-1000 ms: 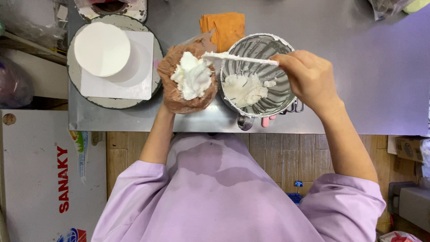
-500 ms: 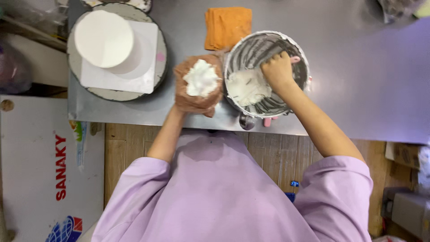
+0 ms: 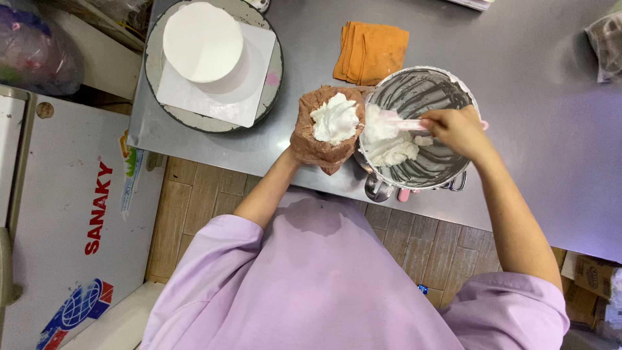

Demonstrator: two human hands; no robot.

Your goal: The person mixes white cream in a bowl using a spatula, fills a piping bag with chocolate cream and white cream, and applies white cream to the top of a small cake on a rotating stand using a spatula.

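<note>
My left hand (image 3: 304,144) grips a brown piping bag (image 3: 324,146) folded open over it, with white cream (image 3: 335,118) piled inside. My right hand (image 3: 457,129) holds a spatula (image 3: 395,125) loaded with a lump of cream, its blade pointing left over the rim of the steel mixing bowl (image 3: 447,172). More white cream (image 3: 398,152) lies in the bowl's bottom. The bag is held right beside the bowl's left rim.
A white frosted round cake (image 3: 203,42) sits on a white board on a turntable (image 3: 269,97) at the far left of the steel table (image 3: 538,129). A folded orange cloth (image 3: 371,52) lies behind the bowl. A white chest freezer (image 3: 71,214) stands at left.
My right hand dipped into the bowl, scooped cream with the spatula and now lifts it leftward toward the bag. The bag stays in my left hand beside the bowl.
</note>
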